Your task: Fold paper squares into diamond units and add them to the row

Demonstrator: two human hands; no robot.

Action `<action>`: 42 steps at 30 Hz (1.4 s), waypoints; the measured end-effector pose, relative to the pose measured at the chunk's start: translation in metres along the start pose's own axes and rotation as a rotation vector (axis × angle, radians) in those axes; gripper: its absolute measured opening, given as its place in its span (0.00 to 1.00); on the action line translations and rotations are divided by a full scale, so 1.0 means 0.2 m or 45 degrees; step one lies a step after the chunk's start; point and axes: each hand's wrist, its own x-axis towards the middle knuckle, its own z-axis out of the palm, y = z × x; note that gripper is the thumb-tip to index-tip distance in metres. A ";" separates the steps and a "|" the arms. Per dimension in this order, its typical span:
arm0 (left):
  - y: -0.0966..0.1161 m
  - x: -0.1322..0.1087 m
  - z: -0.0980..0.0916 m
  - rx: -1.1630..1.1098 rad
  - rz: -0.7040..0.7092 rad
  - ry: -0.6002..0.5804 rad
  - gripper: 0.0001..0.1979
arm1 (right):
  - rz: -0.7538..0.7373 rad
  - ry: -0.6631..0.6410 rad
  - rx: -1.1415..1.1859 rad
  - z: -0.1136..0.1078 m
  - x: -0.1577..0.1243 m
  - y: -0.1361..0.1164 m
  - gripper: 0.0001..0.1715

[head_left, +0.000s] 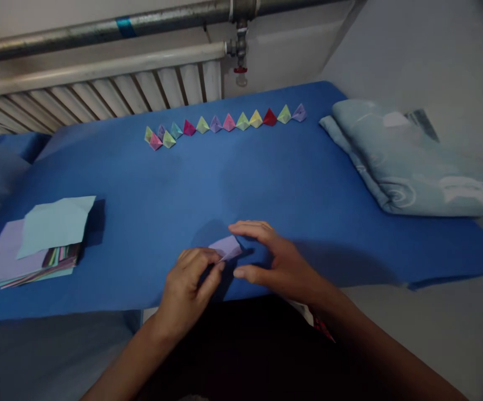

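A small folded piece of lilac paper [230, 247] is pinched between the thumb and fingers of my left hand [193, 278], just above the blue surface near its front edge. My right hand [272, 253] is beside the paper's right end, thumb and fingers apart, apparently not touching it. Part of the folded paper is hidden behind my left fingers. Along the far side runs a row of folded paper pieces [228, 122] in pink, green, yellow, red, purple and teal, with a few doubled up at the left end.
A stack of coloured paper sheets [8, 250] lies at the left, a pale blue sheet [53, 223] on top. A folded grey-green blanket [412, 161] rests at the right. Behind the blue-covered surface [162, 200] are a white radiator [141, 92] and a metal pipe [175, 19].
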 end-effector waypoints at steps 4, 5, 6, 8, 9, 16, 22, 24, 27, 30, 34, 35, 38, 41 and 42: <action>0.08 0.02 -0.06 -0.424 -0.398 -0.141 0.06 | 0.091 -0.028 0.176 0.02 0.04 -0.06 0.06; 0.08 0.02 -0.06 -0.494 -0.493 -0.158 0.08 | 0.164 -0.016 0.231 0.02 0.06 -0.07 0.04; 0.08 0.02 -0.06 -0.546 -0.570 -0.172 0.10 | 0.242 0.003 0.277 0.03 0.08 -0.07 0.03; 0.06 0.01 -0.05 -0.574 -0.653 -0.202 0.13 | 0.388 0.030 0.342 0.05 0.11 -0.06 0.03; 0.05 0.00 -0.04 -0.541 -0.659 -0.209 0.13 | 0.448 0.016 0.353 0.06 0.13 -0.04 0.03; -0.07 -0.03 0.01 0.083 -0.031 -0.042 0.08 | 0.472 -0.179 -0.159 0.16 0.22 0.15 0.12; -0.13 0.00 0.08 0.355 0.341 -0.136 0.10 | 0.366 -0.224 -0.495 0.14 0.22 0.09 0.20; -0.13 0.00 0.09 0.402 0.382 -0.133 0.10 | 0.327 -0.200 -0.498 0.10 0.16 0.08 0.22; -0.12 -0.01 0.08 0.448 0.422 -0.128 0.09 | 0.359 -0.275 -0.395 0.05 0.04 0.07 0.25; -0.10 -0.01 0.07 0.479 0.462 -0.171 0.09 | 0.412 -0.286 -0.315 0.01 -0.07 0.06 0.23; -0.10 0.00 0.06 0.467 0.519 -0.229 0.11 | 0.397 -0.321 -0.342 -0.02 -0.16 0.04 0.17; -0.10 0.00 0.06 0.461 0.520 -0.240 0.11 | 0.379 -0.343 -0.345 -0.02 -0.17 0.04 0.18; -0.09 -0.01 0.05 0.432 0.491 -0.290 0.12 | 0.284 -0.367 -0.356 -0.03 -0.19 0.05 0.22; -0.08 -0.03 0.04 0.407 0.447 -0.306 0.14 | 0.169 -0.279 -0.367 -0.02 -0.20 0.08 0.20; -0.08 -0.03 0.04 0.399 0.436 -0.312 0.15 | 0.139 -0.232 -0.366 -0.01 -0.21 0.09 0.18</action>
